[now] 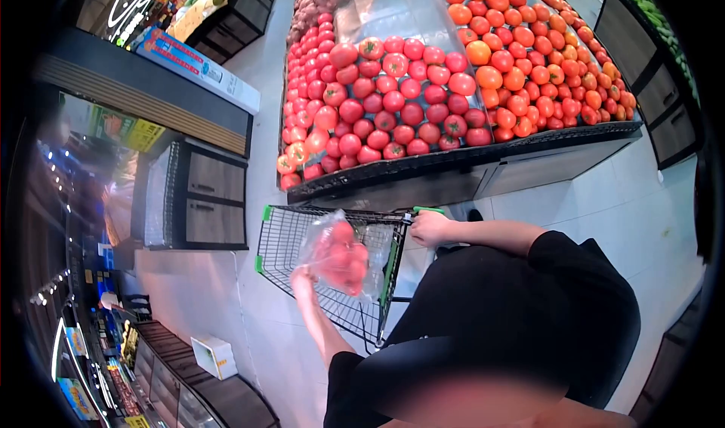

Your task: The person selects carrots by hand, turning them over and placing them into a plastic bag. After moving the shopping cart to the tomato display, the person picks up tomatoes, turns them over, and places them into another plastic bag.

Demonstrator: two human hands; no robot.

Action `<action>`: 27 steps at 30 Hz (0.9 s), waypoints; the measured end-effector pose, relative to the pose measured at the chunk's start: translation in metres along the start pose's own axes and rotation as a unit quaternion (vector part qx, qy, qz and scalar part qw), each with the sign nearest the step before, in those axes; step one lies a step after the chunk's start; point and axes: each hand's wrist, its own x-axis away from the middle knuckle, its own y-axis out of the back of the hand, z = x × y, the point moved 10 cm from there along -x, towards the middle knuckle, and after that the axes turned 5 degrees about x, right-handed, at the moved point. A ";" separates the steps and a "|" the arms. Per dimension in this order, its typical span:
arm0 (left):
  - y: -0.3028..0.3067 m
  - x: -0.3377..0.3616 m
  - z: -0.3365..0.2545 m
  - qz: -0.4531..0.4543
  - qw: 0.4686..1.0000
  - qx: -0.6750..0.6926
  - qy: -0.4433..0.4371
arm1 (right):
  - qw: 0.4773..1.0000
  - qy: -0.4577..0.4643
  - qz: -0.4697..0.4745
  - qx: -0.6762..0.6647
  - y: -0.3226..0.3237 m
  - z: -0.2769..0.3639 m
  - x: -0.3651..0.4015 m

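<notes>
My left hand (302, 275) is closed on the edge of a clear plastic bag (311, 256) with several red tomatoes (346, 258) inside. Bag and tomatoes overlap the wire basket of a shopping cart (283, 224) with green corner pieces. At the cart's near end, my right hand (429, 228) is wrapped round its green handle (427, 210).
Beyond the cart stands a produce stand heaped with pinkish-red tomatoes (381, 100) and orange-red tomatoes (529, 62). A dark cabinet (215, 194) is at the left, with a long boxed item (192, 69) on a counter above. A white box (214, 356) sits lower left.
</notes>
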 end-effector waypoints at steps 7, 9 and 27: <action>0.005 0.095 -0.179 -0.180 0.921 0.329 -0.103 | 1.000 -0.007 0.002 -0.010 0.000 0.000 -0.004; -0.004 0.097 -0.208 -0.118 0.913 0.360 -0.153 | 1.000 -0.016 0.013 -0.015 -0.006 -0.003 -0.006; -0.156 0.097 -0.270 0.067 0.834 0.484 -0.257 | 0.316 -0.189 0.133 -0.920 0.060 0.033 -0.043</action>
